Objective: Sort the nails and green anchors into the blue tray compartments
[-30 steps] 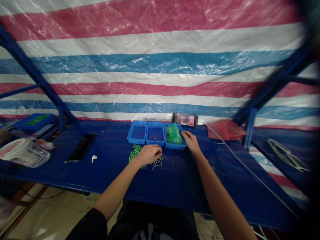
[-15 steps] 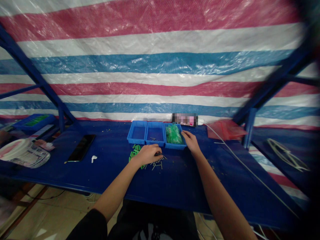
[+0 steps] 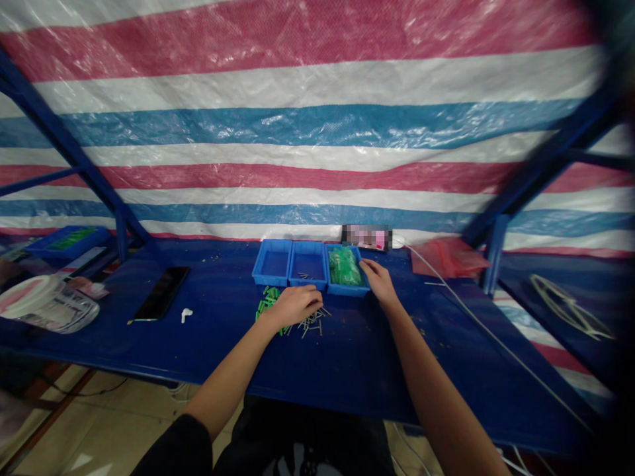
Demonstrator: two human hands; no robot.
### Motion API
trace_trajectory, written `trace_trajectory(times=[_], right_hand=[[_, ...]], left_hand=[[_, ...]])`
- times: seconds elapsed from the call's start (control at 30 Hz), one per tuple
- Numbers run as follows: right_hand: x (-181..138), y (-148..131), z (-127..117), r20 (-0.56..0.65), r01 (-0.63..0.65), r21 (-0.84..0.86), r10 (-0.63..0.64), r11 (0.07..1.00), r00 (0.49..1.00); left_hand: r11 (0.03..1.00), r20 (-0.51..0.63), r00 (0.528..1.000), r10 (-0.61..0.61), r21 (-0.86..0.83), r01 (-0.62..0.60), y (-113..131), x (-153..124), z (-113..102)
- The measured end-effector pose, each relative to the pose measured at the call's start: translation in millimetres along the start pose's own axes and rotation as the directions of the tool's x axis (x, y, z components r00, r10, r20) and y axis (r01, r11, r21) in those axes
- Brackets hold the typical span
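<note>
My left hand (image 3: pixel 294 306) rests knuckles-up on the blue table (image 3: pixel 223 344), fingers curled over a scatter of small metal screws (image 3: pixel 312 322); what it pinches is hidden. A pile of green plastic plugs (image 3: pixel 268 301) lies just left of it. My right hand (image 3: pixel 378 280) sits at the front right corner of the right blue bin (image 3: pixel 347 268), which holds green plugs in a clear bag; its fingers are bent against the bin's rim. The middle bin (image 3: pixel 308 264) holds a few screws and the left bin (image 3: pixel 273 263) looks bare.
A black phone (image 3: pixel 163 292) and a small white piece (image 3: pixel 186 315) lie to the left. A white tub (image 3: pixel 44 303) stands at the far left, with another blue bin (image 3: pixel 69 240) behind. A white cable (image 3: pixel 476 317) and a red bag (image 3: pixel 449 256) lie right.
My left hand's fingers have shifted slightly over the screws. My right hand has stayed at the bin.
</note>
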State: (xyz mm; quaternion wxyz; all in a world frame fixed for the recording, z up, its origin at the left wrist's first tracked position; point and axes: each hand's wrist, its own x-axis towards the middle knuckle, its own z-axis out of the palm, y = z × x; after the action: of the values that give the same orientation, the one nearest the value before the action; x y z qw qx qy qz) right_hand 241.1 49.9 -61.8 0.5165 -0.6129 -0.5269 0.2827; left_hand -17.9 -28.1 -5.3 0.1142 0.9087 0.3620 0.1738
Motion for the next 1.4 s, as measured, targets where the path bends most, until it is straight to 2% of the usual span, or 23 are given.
trace_trajectory(times=[0.13,0.23,0.3,0.4,0.5,0.57,0.67,0.77,0.93,1.03,1.1,1.17,1.27,1.33,1.4], right_hand=[[0.4,0.2,-0.4,0.011,0.01,-0.013,-0.01,1.0,1.0],[-0.3,-1.0,-0.6,0.009,0.01,-0.009,-0.01,1.0,1.0],[-0.8,-2.0,-0.5,0.008,0.002,-0.006,-0.002,1.0,1.0],[-0.8,-2.4,-0.1,0.009,0.006,-0.006,-0.006,1.0,1.0],[-0.3,-1.8,0.3,0.01,0.02,0.003,-0.02,1.0,1.0],[0.0,-1.4,0.5,0.009,0.021,0.005,-0.021,1.0,1.0],[0.2,-1.1,0.4,0.01,0.022,0.004,-0.022,1.0,1.0],[0.5,0.1,0.3,0.01,0.02,0.002,-0.02,1.0,1.0],[1.5,2.5,0.9,0.004,0.012,-0.003,-0.012,1.0,1.0],[1.4,1.9,1.0,0.006,0.011,0.0,-0.011,1.0,1.0],[1.0,1.1,0.9,0.006,0.006,0.0,-0.006,1.0,1.0],[0.7,0.6,0.8,0.004,0.0,-0.002,0.0,1.0,1.0],[0.7,0.6,0.5,0.003,-0.002,-0.007,0.002,1.0,1.0],[0.8,0.5,0.3,0.003,0.0,-0.009,0.0,1.0,1.0],[1.0,0.1,0.1,0.004,0.002,-0.013,-0.002,1.0,1.0]], left_hand=[[0.981,-0.082,0.996,-0.041,-0.194,0.025,1.0,1.2,-5.6],[0.892,-0.153,0.979,-0.136,-0.449,0.054,1.4,3.5,-10.6],[0.761,-0.191,0.951,-0.242,-0.645,0.064,0.5,5.4,-13.7],[0.478,-0.203,0.888,-0.413,-0.878,0.022,-2.8,7.8,-17.9],[0.21,-0.188,0.831,-0.523,-0.974,-0.088,-7.4,8.6,-21.1],[0.075,-0.153,0.819,-0.553,-0.988,-0.134,-10.0,8.6,-22.0],[-0.053,-0.086,0.818,-0.568,-0.989,-0.141,-12.1,8.8,-21.5],[-0.089,-0.052,0.823,-0.565,-0.988,-0.123,-12.7,9.2,-20.0],[-0.057,-0.033,0.82,-0.571,-0.995,-0.079,-13.5,10.2,-17.9],[0.04,-0.034,0.8,-0.6,-0.999,-0.012,-14.6,10.9,-14.7],[0.185,-0.077,0.777,-0.625,-0.981,0.052,-15.5,11.4,-10.9],[0.379,-0.157,0.768,-0.621,-0.917,0.12,-16.1,11.6,-6.3],[0.675,-0.32,0.769,-0.554,-0.713,0.191,-15.8,11.3,-0.3],[0.796,-0.398,0.772,-0.496,-0.563,0.221,-14.7,10.6,2.1],[0.855,-0.419,0.795,-0.439,-0.468,0.225,-12.8,9.7,3.0]])
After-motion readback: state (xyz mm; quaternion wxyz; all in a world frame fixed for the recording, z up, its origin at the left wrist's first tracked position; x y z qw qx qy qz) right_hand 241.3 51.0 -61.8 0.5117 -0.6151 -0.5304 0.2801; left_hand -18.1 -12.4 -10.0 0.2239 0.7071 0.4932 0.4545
